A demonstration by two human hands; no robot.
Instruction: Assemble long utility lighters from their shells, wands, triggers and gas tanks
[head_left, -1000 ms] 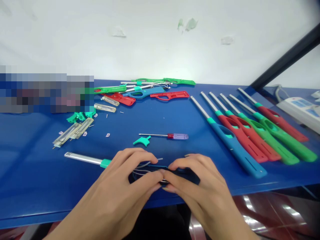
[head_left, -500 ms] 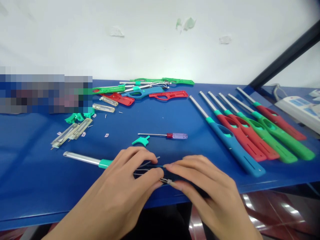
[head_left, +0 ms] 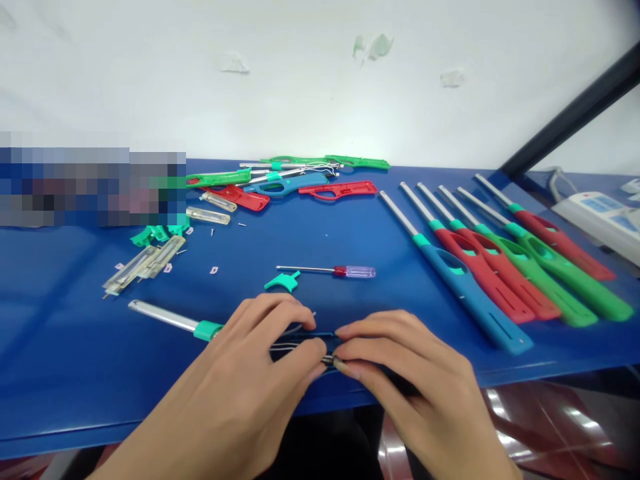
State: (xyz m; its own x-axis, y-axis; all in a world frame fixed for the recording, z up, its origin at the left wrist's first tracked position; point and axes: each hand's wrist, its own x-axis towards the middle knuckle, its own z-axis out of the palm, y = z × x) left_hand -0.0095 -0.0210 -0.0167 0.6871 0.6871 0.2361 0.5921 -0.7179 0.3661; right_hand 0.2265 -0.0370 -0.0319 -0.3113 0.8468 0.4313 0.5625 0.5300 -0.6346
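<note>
An opened blue long-necked lighter lies at the table's front edge, its metal tube (head_left: 163,315) and green collar pointing left. My left hand (head_left: 265,373) is closed over the lighter's handle, thumb and fingers bent around white wires (head_left: 283,346). Between the thumb and fingers of my right hand (head_left: 417,360) is the end of a small dark igniter part (head_left: 328,361), at the lighter's inside. Both hands hide most of the handle. Just beyond them lie a green trigger (head_left: 283,281) and a screwdriver (head_left: 354,272) with a clear purple handle.
Several closed lighters (head_left: 465,287) lie in a row at right, beside a white power strip (head_left: 600,212). Loose shells (head_left: 337,191) and tubes are along the wall. Clear fuel tanks (head_left: 130,270), green triggers (head_left: 150,235) and small screws are at left, near a blurred patch.
My right fingertips have closed further over the igniter part's end, and their upper fingers have shifted slightly right. The lighter's tube has moved slightly. Other things on the table stay put.
</note>
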